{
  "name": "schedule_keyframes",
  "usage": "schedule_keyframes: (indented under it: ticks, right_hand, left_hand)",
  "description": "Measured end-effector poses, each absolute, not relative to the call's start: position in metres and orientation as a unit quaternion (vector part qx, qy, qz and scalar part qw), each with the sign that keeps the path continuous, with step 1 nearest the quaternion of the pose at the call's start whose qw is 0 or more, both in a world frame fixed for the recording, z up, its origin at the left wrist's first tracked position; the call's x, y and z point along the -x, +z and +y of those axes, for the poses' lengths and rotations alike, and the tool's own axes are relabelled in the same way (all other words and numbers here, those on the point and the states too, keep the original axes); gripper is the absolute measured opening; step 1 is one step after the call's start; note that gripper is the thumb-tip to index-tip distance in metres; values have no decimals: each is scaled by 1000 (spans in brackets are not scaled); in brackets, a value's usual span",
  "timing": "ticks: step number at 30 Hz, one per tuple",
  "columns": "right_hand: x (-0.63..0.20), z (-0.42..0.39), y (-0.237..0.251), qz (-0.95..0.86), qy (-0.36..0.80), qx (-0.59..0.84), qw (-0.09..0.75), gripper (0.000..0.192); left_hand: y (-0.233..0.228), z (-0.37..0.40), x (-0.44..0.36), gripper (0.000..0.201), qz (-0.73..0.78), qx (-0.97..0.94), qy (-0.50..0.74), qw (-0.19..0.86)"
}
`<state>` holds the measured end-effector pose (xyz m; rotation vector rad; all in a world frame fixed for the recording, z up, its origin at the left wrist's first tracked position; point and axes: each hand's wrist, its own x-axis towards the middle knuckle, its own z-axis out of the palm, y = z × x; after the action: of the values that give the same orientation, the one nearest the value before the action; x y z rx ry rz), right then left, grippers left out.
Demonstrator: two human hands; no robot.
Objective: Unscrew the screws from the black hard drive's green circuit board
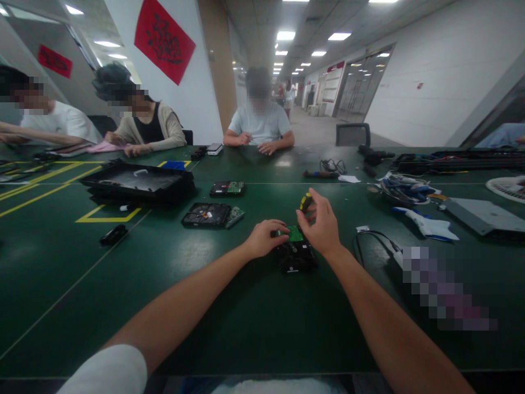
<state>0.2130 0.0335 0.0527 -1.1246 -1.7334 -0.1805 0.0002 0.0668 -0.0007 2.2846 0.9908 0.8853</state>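
Observation:
In front of me on the green table lies a black hard drive (296, 258), with a green circuit board (294, 233) on its far half. The fingers of my left hand (264, 238) are bent over the drive's left side and grip it at the board. Closed round a small screwdriver (305, 202) with a yellow and black handle is my right hand (322, 223), just above the board's right end. The handle points up; the screwdriver's tip is hidden by my fingers.
To the left lie an opened hard drive (206, 214), a loose circuit board (235, 216) and another drive (227, 188). Farther left stands a black plastic casing (139, 180). At right are a cable (375, 232), a blue-white packet (429, 224) and a grey metal box (486, 216). Several people sit opposite.

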Motion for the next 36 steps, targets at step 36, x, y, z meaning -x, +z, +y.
schedule_keyframes:
  ticks: [36]
  right_hand:
    - [-215,34,51,-723,-79,468,502,63]
  left_hand:
    - [1,66,0,26,364,-838,325,246]
